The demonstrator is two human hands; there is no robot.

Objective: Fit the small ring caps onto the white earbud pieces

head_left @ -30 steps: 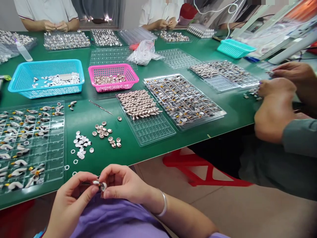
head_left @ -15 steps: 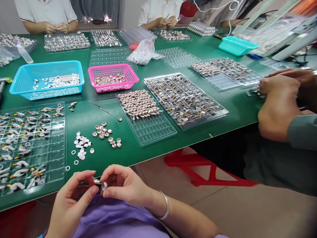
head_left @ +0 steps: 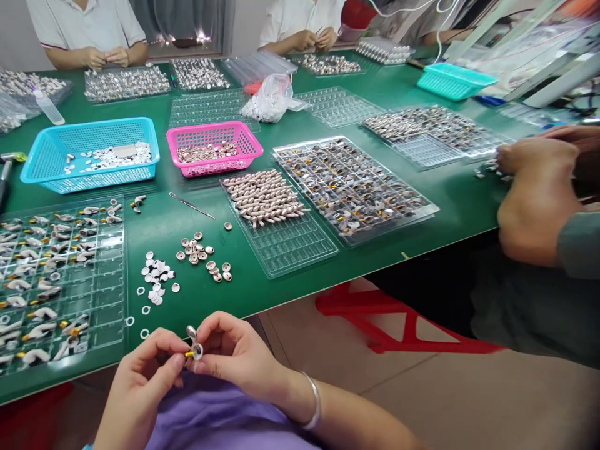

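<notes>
Just above my lap, in front of the table edge, both my hands meet on one small earbud-like piece (head_left: 195, 349). It shows a shiny rounded shell, a white-rimmed round face and a yellow bit on its left side. My left hand (head_left: 152, 369) pinches the yellow end between thumb and forefinger. From the other side, the fingertips of my right hand (head_left: 237, 353) grip the round part. On the table beyond lie white discs (head_left: 157, 275), a few white rings (head_left: 145, 310) and beige cup-shaped shells (head_left: 194, 249).
Left is a clear tray (head_left: 105, 312) of similar pieces. Tweezers (head_left: 190, 205) lie near a pink basket (head_left: 215, 169) and a blue basket (head_left: 89, 181). A tray of beige stems (head_left: 265, 197) and a filled tray (head_left: 351, 187) stand right. A co-worker's arm (head_left: 534, 194) rests at far right.
The small piece has turned between my fingers, so its yellow end and white-rimmed face now show. My left fingers have shifted slightly; both hands stay closed on it.
</notes>
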